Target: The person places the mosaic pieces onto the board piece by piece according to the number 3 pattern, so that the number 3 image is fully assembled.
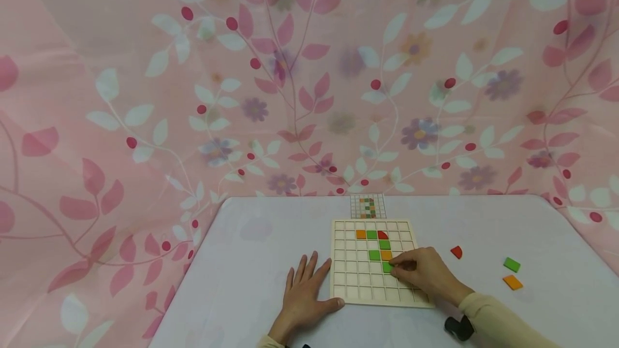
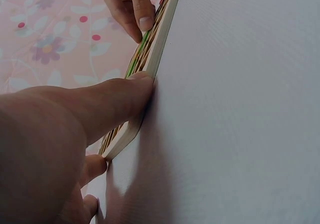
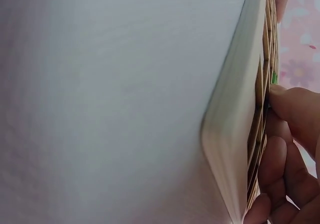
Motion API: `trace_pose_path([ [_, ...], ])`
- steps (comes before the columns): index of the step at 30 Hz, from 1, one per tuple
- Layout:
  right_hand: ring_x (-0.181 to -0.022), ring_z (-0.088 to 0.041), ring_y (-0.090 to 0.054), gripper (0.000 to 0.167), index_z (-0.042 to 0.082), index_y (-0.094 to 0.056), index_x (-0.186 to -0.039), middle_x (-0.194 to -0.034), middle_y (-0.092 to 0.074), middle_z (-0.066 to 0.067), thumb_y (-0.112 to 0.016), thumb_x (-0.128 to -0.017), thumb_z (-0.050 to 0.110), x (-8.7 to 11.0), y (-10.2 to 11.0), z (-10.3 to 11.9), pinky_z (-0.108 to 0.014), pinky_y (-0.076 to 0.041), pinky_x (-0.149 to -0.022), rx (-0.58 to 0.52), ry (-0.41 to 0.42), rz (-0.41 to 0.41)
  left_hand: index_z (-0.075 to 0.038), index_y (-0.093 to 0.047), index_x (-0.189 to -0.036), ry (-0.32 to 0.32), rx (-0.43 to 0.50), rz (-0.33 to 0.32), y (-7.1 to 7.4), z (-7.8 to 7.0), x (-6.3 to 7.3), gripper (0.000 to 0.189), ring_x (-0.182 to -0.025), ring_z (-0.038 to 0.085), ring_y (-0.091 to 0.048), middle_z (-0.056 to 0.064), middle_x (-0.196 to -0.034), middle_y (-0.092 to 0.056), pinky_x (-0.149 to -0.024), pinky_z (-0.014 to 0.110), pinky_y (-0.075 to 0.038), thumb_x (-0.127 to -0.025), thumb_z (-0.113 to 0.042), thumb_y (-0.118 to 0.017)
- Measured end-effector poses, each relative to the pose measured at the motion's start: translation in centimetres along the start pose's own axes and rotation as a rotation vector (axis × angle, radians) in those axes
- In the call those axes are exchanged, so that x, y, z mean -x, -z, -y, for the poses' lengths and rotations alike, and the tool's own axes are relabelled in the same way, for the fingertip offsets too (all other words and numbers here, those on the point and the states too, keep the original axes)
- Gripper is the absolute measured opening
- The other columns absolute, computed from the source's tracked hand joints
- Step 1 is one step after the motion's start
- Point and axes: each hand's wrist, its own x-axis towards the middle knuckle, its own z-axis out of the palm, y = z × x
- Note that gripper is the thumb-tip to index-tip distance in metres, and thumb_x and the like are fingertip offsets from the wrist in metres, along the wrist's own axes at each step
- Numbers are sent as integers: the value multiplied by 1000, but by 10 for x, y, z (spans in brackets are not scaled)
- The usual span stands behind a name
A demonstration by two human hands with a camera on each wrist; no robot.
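Observation:
A pale wooden grid board (image 1: 358,283) lies on the white table. My left hand (image 1: 306,297) is spread at the board's near left corner, fingers straight; the left wrist view shows its thumb (image 2: 120,99) against the board's edge. Over the right part of the board, my right hand (image 1: 427,273) pinches a green square tile (image 1: 387,267) at its right side between thumb and forefinger. Just above that tile are an orange tile (image 1: 386,255) and another green tile (image 1: 374,255). Farther up sit a green tile (image 1: 384,244), a red quarter-round tile (image 1: 383,235) and an orange tile (image 1: 361,234).
Behind the board a printed pattern card (image 1: 368,207) shows a coloured grid. To the right lie a loose red piece (image 1: 456,252), a green tile (image 1: 512,265) and an orange tile (image 1: 512,282). A flowered pink curtain (image 1: 309,95) hangs behind the table.

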Motion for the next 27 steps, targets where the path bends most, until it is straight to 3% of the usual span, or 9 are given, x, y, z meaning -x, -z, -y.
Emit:
trace_pose_path([
  [6,-76,4,-60,17,14,-85,-104,-90,-77,11,-85,-91,25,0,1,0,-18,-54,-67,-14,-19,18,-22,-46,-162,3,13,2,0,-1,0,95,-166,40,-11,12,-177,-24,-127,73,-5,-82,-61,-79],
  [15,-79,3,-59,22,12,-83,-113,-96,-76,9,-81,-96,26,1,7,-2,-18,-55,-69,-68,41,75,-22,-45,-163,2,3,1,1,-1,0,95,-166,40,-12,12,-177,-23,-127,73,-6,-83,-61,-79],
  [27,-79,3,-58,17,13,-83,-109,-95,-76,8,-82,-93,21,1,3,-3,-18,-54,-69,-59,34,42,-22,-46,-162,3,3,1,2,-2,1,96,-165,41,-12,13,-177,-24,-127,73,-6,-83,-62,-80],
])
